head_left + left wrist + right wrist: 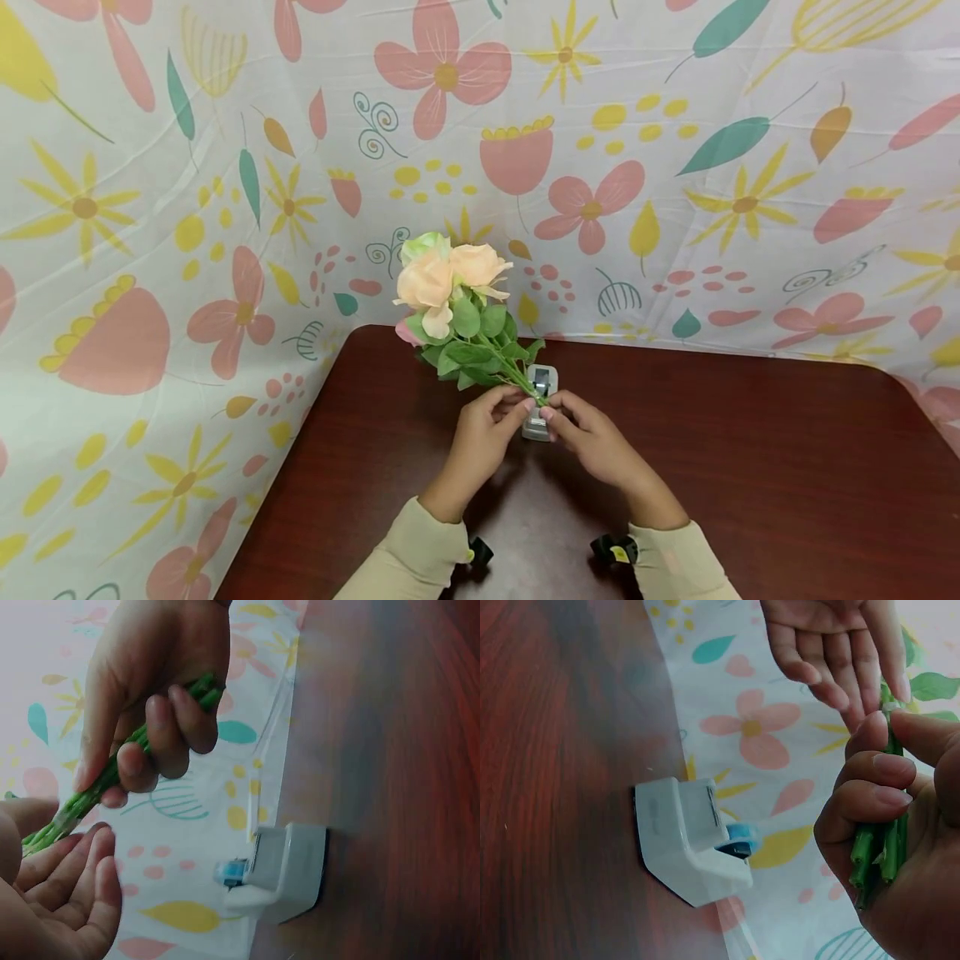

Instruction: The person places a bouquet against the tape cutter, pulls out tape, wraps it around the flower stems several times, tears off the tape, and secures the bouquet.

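A bouquet of peach, pale green and pink flowers (431,287) with green leaves is held above the table, its heads leaning up and left. My left hand (483,433) pinches the bundled stems between thumb and fingers, just below the leaves. Lower down, my right hand (596,437) has its fingers curled round the stem ends (885,851), as the right wrist view shows. Between the hands, a whitish, shiny patch like clear tape (66,821) lies on the stems. Directly under the hands stands a light grey tape dispenser (694,840) with a blue-looking roll, touched by neither hand.
The dark reddish-brown table (750,442) extends to both sides of the hands. Behind it and along its left side hangs a white cloth (660,275) printed with flowers and leaves. A black wrist strap (480,552) shows at the left sleeve.
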`<state>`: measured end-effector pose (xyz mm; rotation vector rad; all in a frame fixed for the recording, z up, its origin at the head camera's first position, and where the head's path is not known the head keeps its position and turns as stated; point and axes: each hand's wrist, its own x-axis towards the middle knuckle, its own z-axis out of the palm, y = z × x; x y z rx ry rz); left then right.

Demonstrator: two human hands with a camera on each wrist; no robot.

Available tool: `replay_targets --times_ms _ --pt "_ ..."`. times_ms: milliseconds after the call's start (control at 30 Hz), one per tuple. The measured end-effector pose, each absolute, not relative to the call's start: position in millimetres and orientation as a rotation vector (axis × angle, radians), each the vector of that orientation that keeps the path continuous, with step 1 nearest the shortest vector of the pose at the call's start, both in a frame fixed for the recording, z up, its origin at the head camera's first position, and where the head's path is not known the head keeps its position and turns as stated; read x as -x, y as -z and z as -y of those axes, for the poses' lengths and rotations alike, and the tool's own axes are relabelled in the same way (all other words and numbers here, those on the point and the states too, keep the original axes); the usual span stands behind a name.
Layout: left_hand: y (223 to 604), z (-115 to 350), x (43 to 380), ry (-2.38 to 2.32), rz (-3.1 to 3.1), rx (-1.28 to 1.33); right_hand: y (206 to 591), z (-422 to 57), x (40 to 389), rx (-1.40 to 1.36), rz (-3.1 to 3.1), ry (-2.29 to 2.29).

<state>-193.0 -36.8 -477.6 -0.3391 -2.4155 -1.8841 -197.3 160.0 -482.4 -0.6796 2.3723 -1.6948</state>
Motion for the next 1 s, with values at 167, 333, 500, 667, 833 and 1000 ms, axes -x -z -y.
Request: replay_targets --times_ms 167,333,500,667,833,1000 --pt "481.4 32.7 195.7 2.08 2.26 0.25 484.0 -154.5 197.2 0.69 -2.328 1.734" --pt "484.5 30.1 197.2 2.226 2.153 0.204 485.3 -149.0 196.3 0.704 -2.315 1.737" --pt "486.0 28.8 198.0 2.285 2.098 0.175 485.5 -146.3 194.6 0.703 -2.311 1.728" --pt "485.4 27.2 196.9 2.349 2.031 0.155 487.1 -144.1 194.6 0.707 -2.307 1.752" --pt "484.6 26.1 195.6 2.332 2.011 0.179 488.9 -141.3 194.5 0.691 -2.309 1.782" --pt "484.8 27.0 195.6 2.303 2.026 0.191 490.5 -140.2 194.7 0.649 -2.314 1.805"
